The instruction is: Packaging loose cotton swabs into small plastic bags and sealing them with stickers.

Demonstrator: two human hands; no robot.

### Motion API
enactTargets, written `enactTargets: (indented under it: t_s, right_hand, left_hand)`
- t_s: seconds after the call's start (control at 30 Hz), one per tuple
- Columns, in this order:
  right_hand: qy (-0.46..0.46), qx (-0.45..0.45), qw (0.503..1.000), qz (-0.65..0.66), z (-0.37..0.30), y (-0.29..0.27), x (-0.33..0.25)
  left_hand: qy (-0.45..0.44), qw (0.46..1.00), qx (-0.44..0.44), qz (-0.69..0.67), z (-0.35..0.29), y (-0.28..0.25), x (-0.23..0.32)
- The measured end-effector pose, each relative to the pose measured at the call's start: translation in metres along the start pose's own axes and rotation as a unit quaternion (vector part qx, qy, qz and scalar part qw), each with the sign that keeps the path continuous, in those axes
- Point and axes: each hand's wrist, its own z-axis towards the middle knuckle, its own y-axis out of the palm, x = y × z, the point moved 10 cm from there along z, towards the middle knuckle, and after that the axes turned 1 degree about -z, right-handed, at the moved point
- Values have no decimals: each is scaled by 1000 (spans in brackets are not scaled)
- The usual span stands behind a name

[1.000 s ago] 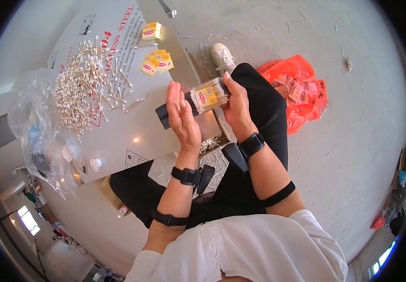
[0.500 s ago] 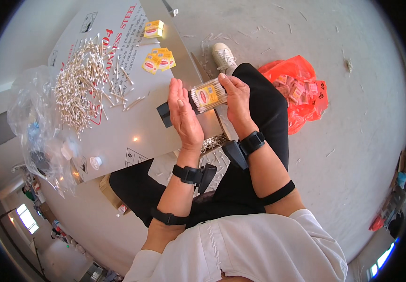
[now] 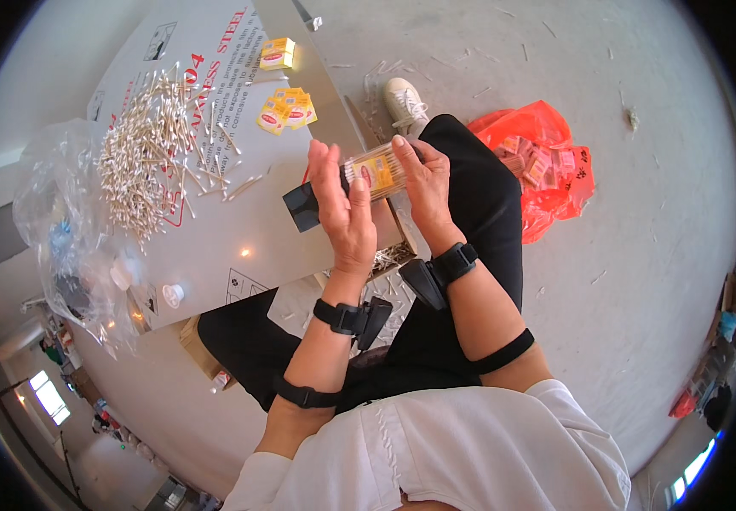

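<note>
Between my hands lies a clear pack of cotton swabs (image 3: 388,172) with a yellow card label, its swab tips lined up at the ends. My left hand (image 3: 344,209) is open, with fingers stretched out and the palm side against the pack's left end. At the other end my right hand (image 3: 428,183) holds the pack, thumb upright along the near side; its other fingers are partly hidden. A black block (image 3: 301,208) shows at the table edge behind my left hand. Farther up the table lie several loose yellow label cards (image 3: 286,111) and a yellow stack of cards (image 3: 277,54).
A heap of loose cotton swabs (image 3: 148,153) spreads over the table (image 3: 215,243), beside a crumpled clear bag (image 3: 57,213) and a small white cap (image 3: 173,295). A box of swabs (image 3: 392,257) sits below the table edge. On the floor, a red bag (image 3: 547,119) contains pink packs.
My left fingers and thumb have moved slightly over the pack's left end. My right thumb has straightened and shifted left, and the pack's label is more covered now.
</note>
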Motion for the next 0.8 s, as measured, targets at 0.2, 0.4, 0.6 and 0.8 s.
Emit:
enactTargets:
  t_s: [0.2,0.4,0.6,0.8]
  right_hand:
    - [15,3,1000,3,2,-6,6]
    - [4,12,997,-78,3,-6,9]
    - [19,-2,999,-29,7,-14,20]
    - [-25,33,998,-43,3,-19,2]
  left_hand:
    - [197,810,-197,516,-24,31,29]
    - [143,793,-213,553,-30,38,8]
    - [121,824,-228,505,-32,44,3]
    - [131,868,-174,445,-28,20,19]
